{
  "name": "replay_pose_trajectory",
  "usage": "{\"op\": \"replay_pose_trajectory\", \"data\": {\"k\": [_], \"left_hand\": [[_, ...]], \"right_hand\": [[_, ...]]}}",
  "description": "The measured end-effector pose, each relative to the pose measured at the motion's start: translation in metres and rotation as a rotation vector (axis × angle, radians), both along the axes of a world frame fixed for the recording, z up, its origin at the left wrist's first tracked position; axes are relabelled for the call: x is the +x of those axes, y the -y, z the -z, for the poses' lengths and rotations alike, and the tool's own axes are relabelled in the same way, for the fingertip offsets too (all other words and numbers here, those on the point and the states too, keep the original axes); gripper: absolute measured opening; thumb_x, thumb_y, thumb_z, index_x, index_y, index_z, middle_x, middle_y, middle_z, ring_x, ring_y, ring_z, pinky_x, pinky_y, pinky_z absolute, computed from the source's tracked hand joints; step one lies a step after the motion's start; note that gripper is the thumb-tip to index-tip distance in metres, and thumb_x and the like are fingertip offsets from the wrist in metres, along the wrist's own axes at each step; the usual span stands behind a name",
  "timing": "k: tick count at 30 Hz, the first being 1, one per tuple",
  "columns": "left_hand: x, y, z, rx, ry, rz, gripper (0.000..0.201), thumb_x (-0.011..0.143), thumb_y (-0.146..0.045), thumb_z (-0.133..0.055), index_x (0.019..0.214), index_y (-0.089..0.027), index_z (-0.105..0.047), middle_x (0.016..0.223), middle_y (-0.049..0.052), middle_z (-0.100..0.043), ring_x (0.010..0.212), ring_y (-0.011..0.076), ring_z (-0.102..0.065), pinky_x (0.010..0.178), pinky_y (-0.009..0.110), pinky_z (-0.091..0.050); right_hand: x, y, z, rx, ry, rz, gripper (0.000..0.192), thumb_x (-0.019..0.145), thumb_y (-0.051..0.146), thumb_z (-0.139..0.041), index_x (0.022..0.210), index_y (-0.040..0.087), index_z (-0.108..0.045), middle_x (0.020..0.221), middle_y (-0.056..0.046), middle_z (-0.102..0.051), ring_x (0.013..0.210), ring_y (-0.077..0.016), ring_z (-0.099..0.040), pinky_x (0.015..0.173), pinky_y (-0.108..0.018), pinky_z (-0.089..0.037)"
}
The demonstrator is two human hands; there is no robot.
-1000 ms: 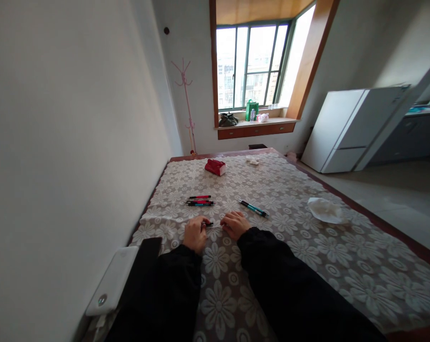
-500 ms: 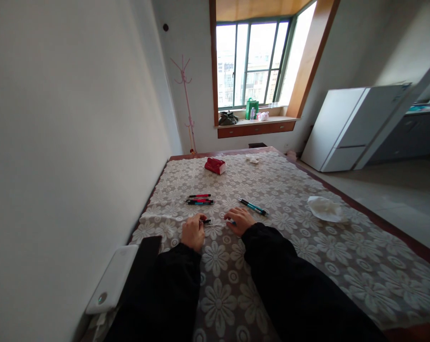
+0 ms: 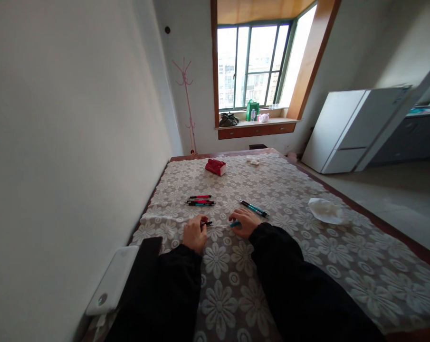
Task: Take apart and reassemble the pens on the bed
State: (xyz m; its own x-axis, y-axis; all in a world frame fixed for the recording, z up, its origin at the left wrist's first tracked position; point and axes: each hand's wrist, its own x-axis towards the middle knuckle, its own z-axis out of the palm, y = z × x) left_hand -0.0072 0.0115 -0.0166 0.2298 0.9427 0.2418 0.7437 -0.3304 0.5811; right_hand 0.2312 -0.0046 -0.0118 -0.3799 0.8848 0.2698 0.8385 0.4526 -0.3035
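Note:
My left hand (image 3: 195, 233) is closed, thumb and fingers pinching a short dark pen part (image 3: 208, 223) with a touch of red by the fingertips. My right hand (image 3: 246, 222) has its fingers curled round a blue pen part (image 3: 235, 223); its far end is hidden in the hand. Between the two hands runs a thin pale strip (image 3: 220, 225), too fine to name. Beyond my left hand lies a small group of red, black and blue pens (image 3: 200, 203). Just past my right hand, a teal and black pen (image 3: 253, 208) rests slantwise on the tablecloth.
A floral lace cloth (image 3: 220, 304) covers the table. Farther back lie a red packet (image 3: 215, 166) and crumpled white tissue (image 3: 253, 161). White paper (image 3: 327, 211) lies to the right. At the left, by the wall, are a white power bank (image 3: 113, 280) and a dark flat object (image 3: 151, 247).
My right hand has shifted a little to the right, widening the gap to my left hand. More of the blue pen part shows now. The left hand has barely moved.

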Motion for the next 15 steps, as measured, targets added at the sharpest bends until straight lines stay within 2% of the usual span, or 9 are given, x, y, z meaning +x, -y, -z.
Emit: {"op": "replay_pose_trajectory", "data": {"k": [5, 9, 11, 15], "left_hand": [[-0.001, 0.0, 0.0, -0.001, -0.001, -0.01, 0.026, 0.078, -0.01, -0.052, 0.099, -0.022, -0.061, 0.1, 0.004, -0.069, 0.093, 0.019, -0.06, 0.082, 0.03, -0.04], [-0.001, 0.001, -0.004, 0.049, 0.033, -0.016, 0.028, 0.076, -0.008, -0.052, 0.099, -0.021, -0.062, 0.102, 0.004, -0.067, 0.094, 0.0193, -0.059, 0.083, 0.031, -0.041], [0.0, 0.003, -0.008, 0.104, 0.075, -0.002, 0.026, 0.077, -0.01, -0.053, 0.098, -0.021, -0.063, 0.101, 0.004, -0.067, 0.094, 0.0194, -0.058, 0.085, 0.031, -0.042], [0.003, 0.008, -0.015, 0.189, 0.177, 0.085, 0.016, 0.082, -0.021, -0.057, 0.096, -0.02, -0.065, 0.097, 0.005, -0.067, 0.091, 0.0201, -0.058, 0.084, 0.033, -0.044]], "right_hand": [[0.006, -0.003, 0.004, -0.015, 0.016, 0.02, 0.021, 0.067, 0.011, -0.058, 0.085, 0.021, -0.063, 0.092, -0.004, -0.063, 0.092, -0.0208, -0.055, 0.082, -0.031, -0.04], [0.006, -0.004, 0.0, 0.013, -0.014, 0.041, 0.014, 0.072, 0.011, -0.057, 0.082, 0.02, -0.061, 0.086, -0.004, -0.063, 0.087, -0.0203, -0.056, 0.08, -0.031, -0.041], [0.002, -0.002, -0.004, 0.077, -0.09, 0.022, 0.011, 0.079, 0.014, -0.055, 0.087, 0.019, -0.06, 0.084, -0.005, -0.063, 0.083, -0.0193, -0.056, 0.079, -0.032, -0.042], [-0.014, 0.002, -0.007, 0.178, -0.371, -0.036, 0.013, 0.087, 0.021, -0.052, 0.099, 0.02, -0.057, 0.083, -0.005, -0.062, 0.078, -0.0172, -0.057, 0.076, -0.031, -0.045]]}}
